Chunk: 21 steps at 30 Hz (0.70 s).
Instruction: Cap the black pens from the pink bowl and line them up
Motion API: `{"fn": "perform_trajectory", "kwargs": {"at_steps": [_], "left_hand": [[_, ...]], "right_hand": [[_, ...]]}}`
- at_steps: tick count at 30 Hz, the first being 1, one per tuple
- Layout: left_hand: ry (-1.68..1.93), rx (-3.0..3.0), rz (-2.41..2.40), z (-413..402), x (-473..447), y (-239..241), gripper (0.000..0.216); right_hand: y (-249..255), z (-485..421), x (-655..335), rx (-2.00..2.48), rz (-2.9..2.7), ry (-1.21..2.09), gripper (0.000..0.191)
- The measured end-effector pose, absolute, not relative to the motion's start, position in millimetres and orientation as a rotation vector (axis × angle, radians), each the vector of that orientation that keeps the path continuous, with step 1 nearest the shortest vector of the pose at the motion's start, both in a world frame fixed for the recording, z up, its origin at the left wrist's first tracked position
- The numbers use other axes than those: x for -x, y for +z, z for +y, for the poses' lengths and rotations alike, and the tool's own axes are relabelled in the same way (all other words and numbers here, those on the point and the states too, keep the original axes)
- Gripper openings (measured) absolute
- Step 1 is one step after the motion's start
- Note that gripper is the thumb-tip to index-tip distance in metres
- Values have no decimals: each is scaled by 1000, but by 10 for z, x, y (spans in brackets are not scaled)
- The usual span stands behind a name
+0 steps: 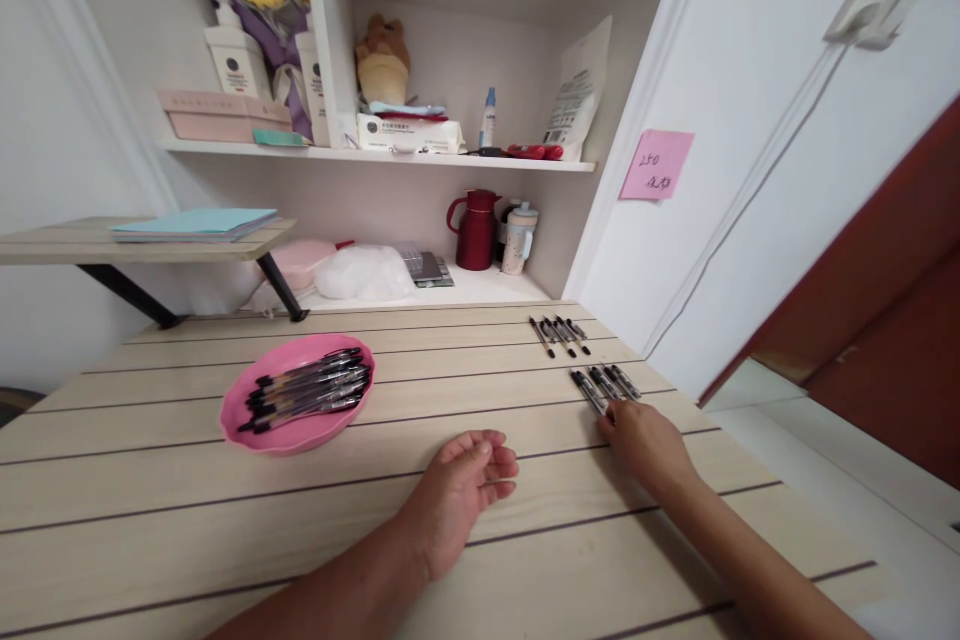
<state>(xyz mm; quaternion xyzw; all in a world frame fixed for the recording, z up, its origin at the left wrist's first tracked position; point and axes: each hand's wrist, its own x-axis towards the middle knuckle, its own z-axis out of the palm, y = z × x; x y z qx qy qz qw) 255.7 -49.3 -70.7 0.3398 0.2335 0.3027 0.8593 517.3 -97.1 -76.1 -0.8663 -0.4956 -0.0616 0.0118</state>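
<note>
My right hand (646, 442) is at the near end of a row of black-capped clear pens (613, 381) on the right of the table. Its fingers are closed on the lower end of the leftmost pen (588, 391), which lies along the row. Beyond it lies a second group of pens (557, 335), laid side by side. My left hand (463, 490) rests on its side at the middle of the table, fingers loosely curled, holding nothing. To its left, a pink scalloped tray (300, 442) holds a heap of similar pens (315, 390).
The table (465, 380) has dark grooved lines. A raised shelf (45, 242) on black legs stands at the back left, with blue paper (196, 223) on it. A red jug (475, 232) and a cup (519, 238) stand behind the table. A wall rises along the right.
</note>
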Motion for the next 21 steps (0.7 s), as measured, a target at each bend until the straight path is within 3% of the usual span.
{"fn": "perform_trajectory", "kwargs": {"at_steps": [21], "left_hand": [[628,-708,503,-496,-2562,-682,23]], "right_hand": [[-760,-1140,-5178,2673,-1436,-170,27]]}}
